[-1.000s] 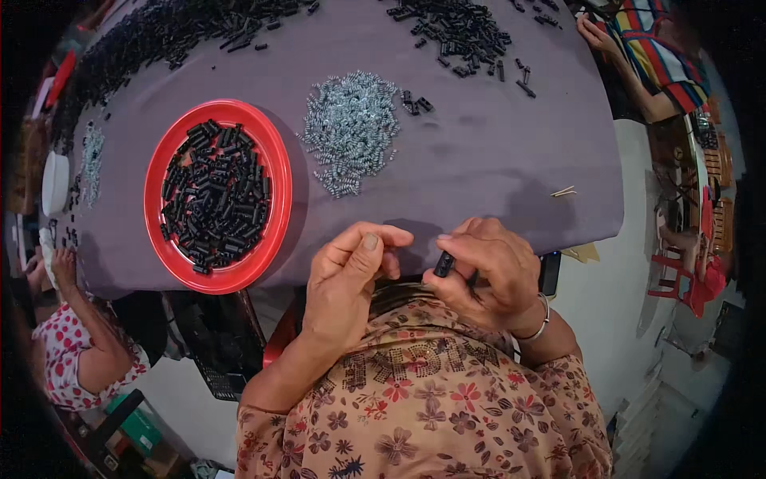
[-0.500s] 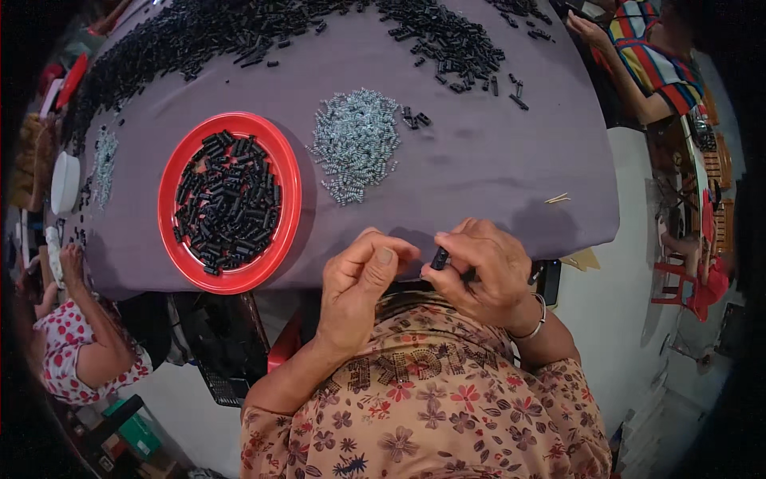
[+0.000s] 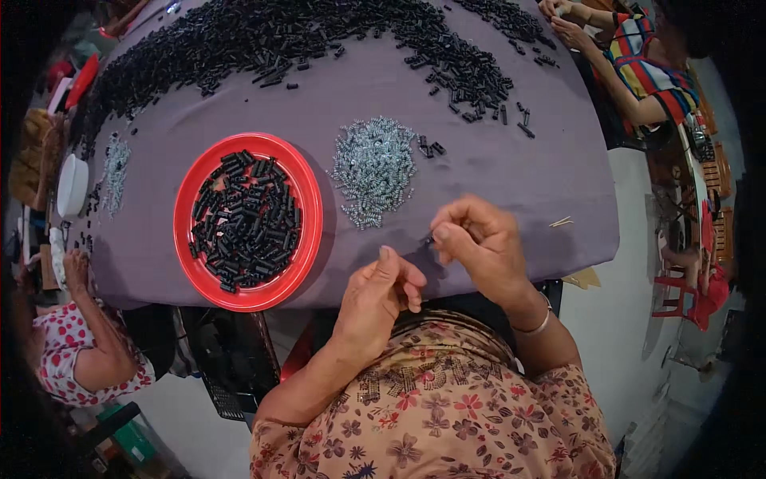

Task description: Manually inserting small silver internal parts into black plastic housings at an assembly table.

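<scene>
Right hand (image 3: 487,251): thumb and forefinger apparently pinching one black piece (image 3: 433,239), mostly hidden, beside the left fingers.
Left hand (image 3: 371,303): fingers curled; whether anything is held cannot be told.
Red tray (image 3: 313,207), left of the left fingers: many black tubes (image 3: 247,219), bottom largely covered.
Springs (image 3: 371,168), beyond the fingers: sizeable pile, loose.
Black heap (image 3: 215,56), farthest beyond: by judgement, the greater share, outside the tray.

Head-worn fisheye, looking down, seemingly near
</scene>
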The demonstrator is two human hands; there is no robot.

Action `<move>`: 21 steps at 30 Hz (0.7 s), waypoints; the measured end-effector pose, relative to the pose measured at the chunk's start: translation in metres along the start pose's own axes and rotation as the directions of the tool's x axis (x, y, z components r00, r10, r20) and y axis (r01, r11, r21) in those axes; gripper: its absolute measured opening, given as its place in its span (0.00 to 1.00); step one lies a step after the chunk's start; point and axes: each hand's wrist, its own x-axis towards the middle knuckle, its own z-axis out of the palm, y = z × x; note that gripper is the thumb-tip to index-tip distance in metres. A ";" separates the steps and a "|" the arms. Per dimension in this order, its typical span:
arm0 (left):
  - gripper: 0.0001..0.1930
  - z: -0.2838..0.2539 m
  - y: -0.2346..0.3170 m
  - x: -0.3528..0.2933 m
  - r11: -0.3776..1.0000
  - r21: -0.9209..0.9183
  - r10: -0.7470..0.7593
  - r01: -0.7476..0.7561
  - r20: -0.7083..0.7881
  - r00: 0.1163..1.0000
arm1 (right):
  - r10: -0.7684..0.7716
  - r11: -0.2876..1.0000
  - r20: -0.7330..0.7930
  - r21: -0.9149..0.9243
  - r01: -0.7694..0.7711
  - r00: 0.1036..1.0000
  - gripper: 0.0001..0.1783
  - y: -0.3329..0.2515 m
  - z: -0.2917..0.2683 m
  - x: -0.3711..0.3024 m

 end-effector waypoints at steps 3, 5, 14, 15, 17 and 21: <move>0.16 -0.005 -0.001 0.005 0.997 0.075 -0.021 0.022 -0.007 1.000 | -0.097 0.993 0.029 -0.059 0.098 0.995 0.04 -0.005 0.020 0.028; 0.13 -0.017 -0.010 0.003 0.989 0.145 0.026 -0.030 0.026 0.999 | -0.111 0.985 0.140 -0.116 0.127 0.984 0.07 -0.017 0.041 0.037; 0.10 -0.008 0.006 0.004 0.993 0.051 -0.106 0.106 0.004 0.994 | -0.527 0.633 0.027 -0.654 0.414 0.849 0.10 0.020 0.004 0.057; 0.10 -0.008 0.006 0.004 0.993 0.048 -0.109 0.109 0.006 0.994 | -0.529 0.601 -0.032 -0.720 0.348 0.848 0.08 0.025 -0.014 0.060; 0.11 -0.006 0.006 0.007 0.992 0.059 -0.109 0.109 -0.005 0.994 | -0.583 0.557 -0.160 -0.793 0.248 0.796 0.06 0.044 -0.055 0.071; 0.11 -0.005 0.006 0.007 0.995 0.039 -0.089 0.088 0.019 0.996 | -0.530 0.552 -0.276 -0.830 0.079 0.801 0.05 0.029 -0.098 0.110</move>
